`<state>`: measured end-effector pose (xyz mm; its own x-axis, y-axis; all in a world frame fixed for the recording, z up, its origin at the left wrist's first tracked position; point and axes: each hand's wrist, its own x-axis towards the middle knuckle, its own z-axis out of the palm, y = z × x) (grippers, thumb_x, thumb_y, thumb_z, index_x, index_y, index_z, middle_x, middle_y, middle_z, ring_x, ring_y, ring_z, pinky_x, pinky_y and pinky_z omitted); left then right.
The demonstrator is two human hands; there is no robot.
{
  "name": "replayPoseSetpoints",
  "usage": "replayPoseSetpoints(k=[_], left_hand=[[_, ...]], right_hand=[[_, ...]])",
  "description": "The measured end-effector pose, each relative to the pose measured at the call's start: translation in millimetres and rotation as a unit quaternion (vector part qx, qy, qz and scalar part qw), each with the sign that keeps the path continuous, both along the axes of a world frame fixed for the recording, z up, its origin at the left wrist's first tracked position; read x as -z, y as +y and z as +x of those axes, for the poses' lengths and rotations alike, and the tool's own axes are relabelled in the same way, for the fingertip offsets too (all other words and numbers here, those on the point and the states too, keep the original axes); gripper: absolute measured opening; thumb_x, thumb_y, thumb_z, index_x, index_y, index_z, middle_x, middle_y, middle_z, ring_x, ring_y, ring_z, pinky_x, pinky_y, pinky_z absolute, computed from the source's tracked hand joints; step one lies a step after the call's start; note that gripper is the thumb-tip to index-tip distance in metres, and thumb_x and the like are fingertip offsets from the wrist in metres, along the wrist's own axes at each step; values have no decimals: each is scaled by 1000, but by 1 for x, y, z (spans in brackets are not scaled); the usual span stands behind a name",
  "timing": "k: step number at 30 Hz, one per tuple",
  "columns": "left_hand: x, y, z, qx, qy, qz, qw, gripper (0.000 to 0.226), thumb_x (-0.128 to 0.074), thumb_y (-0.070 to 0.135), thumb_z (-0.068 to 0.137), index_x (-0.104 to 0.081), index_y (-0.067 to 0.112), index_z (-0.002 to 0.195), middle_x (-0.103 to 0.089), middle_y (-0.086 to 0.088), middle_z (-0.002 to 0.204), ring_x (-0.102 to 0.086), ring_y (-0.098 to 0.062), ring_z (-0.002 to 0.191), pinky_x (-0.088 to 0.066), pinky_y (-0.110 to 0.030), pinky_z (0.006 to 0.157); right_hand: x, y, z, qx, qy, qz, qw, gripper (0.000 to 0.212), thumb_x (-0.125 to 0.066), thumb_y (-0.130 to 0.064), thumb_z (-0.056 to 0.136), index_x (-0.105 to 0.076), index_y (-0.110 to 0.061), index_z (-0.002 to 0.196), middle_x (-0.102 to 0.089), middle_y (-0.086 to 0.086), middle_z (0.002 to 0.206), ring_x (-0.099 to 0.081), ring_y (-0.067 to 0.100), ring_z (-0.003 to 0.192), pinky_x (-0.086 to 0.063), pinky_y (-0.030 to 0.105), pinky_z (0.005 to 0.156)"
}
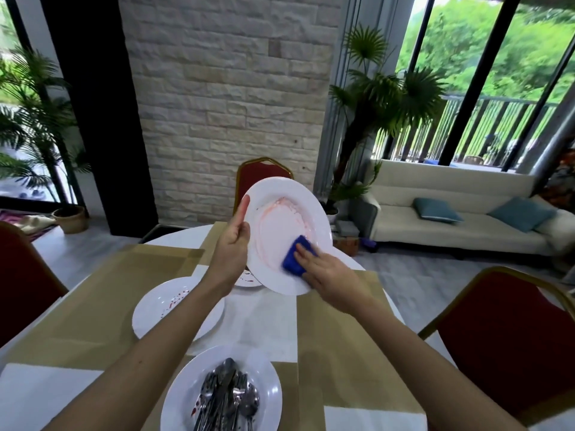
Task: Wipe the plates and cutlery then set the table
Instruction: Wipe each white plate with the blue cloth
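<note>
Centrally, a round white table is seen, covered with tan placemats and flanked by red chairs; a further red chair stands at its far side. Above the table a large white plate, smeared pink across its well, is held tilted with its face turned toward the camera. Its left rim is gripped by the left hand: the arm is stretched forward from the lower left, the thumb is raised along the plate's edge, and the fingers are curled behind the rim, out of sight. From the lower right the right arm is extended, and the right hand is laid flat, fingers pressed on a blue sponge against the lower part of the plate's face. On the table below, a second white plate spotted with red lies to the left, and part of a third stained plate is visible behind the left wrist. Nearest the camera, a white plate is piled with cutlery, spoons and forks in a heap
</note>
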<state>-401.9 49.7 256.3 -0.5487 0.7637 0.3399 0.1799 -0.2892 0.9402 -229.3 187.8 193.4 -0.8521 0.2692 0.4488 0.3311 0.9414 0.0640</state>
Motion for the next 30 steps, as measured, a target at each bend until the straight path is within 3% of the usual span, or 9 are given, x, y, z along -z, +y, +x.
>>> replayPoseSetpoints(k=[2, 4, 9, 11, 14, 18, 21, 25, 30], left_hand=[[5, 1, 9, 12, 16, -20, 1000, 47, -30, 16, 104, -30, 41, 144, -47, 4, 137, -52, -12, 116, -49, -24, 92], [10, 6, 19, 49, 25, -20, 998, 48, -30, 16, 104, -29, 44, 143, -46, 5, 141, -49, -17, 126, -44, -36, 103], [3, 9, 9, 14, -15, 13, 1000, 47, -29, 16, 105, -33, 48, 138, -49, 7, 138, -52, -8, 119, -47, -19, 94], [-1, 3, -5, -28, -22, 7, 999, 47, -29, 20, 105, -34, 62, 125, -57, 5, 128, -59, -13, 103, -53, -23, 80], [-1, -4, -9, -14, -1, -6, 1000, 48, -32, 20, 104, -34, 60, 129, -56, 10, 127, -56, -13, 105, -51, -34, 87], [3, 1, 19, 63, 42, -21, 997, 47, -30, 16, 104, -27, 45, 142, -47, -1, 143, -51, -23, 124, -45, -38, 99], [2, 5, 19, 68, 10, 0, 998, 47, -30, 15, 104, -29, 43, 142, -49, 4, 140, -55, -12, 118, -49, -30, 97], [2, 1, -4, 0, -37, 10, 999, 45, -31, 20, 104, -31, 54, 135, -59, 8, 123, -58, -7, 98, -53, -20, 72], [6, -8, -11, -6, -10, 3, 1000, 47, -31, 18, 104, -35, 51, 137, -57, 6, 115, -55, -3, 96, -49, -10, 71]], right_hand=[[-9, 17, -8, 95, 38, -21, 995, 46, -60, -10, 91, -51, 3, 133, -48, 19, 141, -44, 39, 131, -49, 48, 96], [-22, 10, -27, 173, 78, -72, 979, 52, -42, -17, 101, -27, -5, 150, -22, 11, 158, -16, 31, 146, -28, 43, 115], [-19, -32, -33, 2, 52, -51, 997, 51, -32, -32, 102, -33, -6, 147, -29, 7, 154, -16, 19, 144, -14, 28, 117], [-10, -23, -13, -45, -17, -6, 999, 55, -29, -40, 101, -40, -8, 144, -37, 4, 151, -23, 16, 142, -19, 26, 115], [-9, 18, 0, 18, 13, 32, 999, 48, -38, -30, 95, -54, -7, 134, -53, 8, 139, -45, 31, 133, -43, 48, 104], [-33, 12, -32, 147, 144, -28, 978, 48, -41, -21, 101, -32, -13, 148, -32, 2, 154, -20, 33, 145, -26, 48, 116], [-38, -15, -41, 32, 140, -19, 989, 50, -49, -16, 96, -40, -10, 144, -41, 7, 149, -36, 34, 138, -34, 41, 109], [-19, -13, -18, -75, 77, 4, 994, 37, -54, -27, 94, -63, -12, 126, -59, 3, 133, -55, 26, 123, -47, 36, 96], [-8, 9, 0, 129, 141, 48, 980, 44, -42, -37, 93, -62, -20, 128, -59, -3, 134, -52, 27, 126, -48, 41, 90]])
